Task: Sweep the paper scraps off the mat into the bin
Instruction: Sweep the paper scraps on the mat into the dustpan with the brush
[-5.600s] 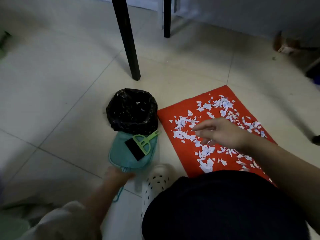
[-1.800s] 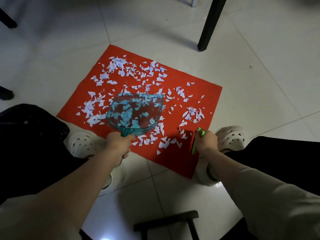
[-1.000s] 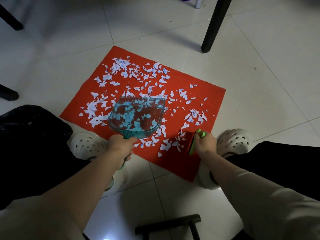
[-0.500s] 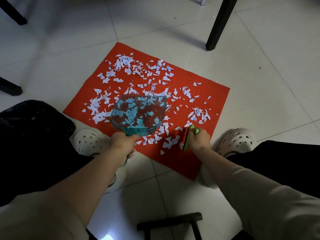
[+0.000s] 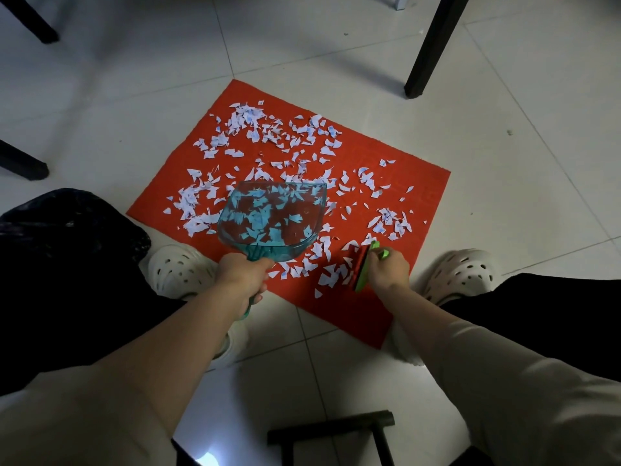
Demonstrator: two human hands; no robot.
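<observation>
A red mat (image 5: 410,183) lies on the tiled floor, strewn with several white paper scraps (image 5: 255,129). My left hand (image 5: 242,274) grips the handle of a clear teal dustpan (image 5: 272,220), held tilted over the mat's near left part; scraps show through it. My right hand (image 5: 388,269) holds a small green brush (image 5: 364,267) with its edge down on the mat near the front, a little heap of scraps lying just left of it. The black-lined bin (image 5: 67,216) shows at the left edge, partly behind my left knee.
My two white clogs (image 5: 181,270) (image 5: 460,274) flank the mat's near edge. Black furniture legs stand at the far right (image 5: 426,58), far left (image 5: 33,21) and left (image 5: 20,163). A black stool frame (image 5: 336,428) lies between my arms, close to me.
My right hand has pushed the brush leftwards along the mat's near edge, gathering scraps toward the dustpan. The dustpan has stayed roughly in place. Earlier still, dustpan and brush lay beside the bin.
</observation>
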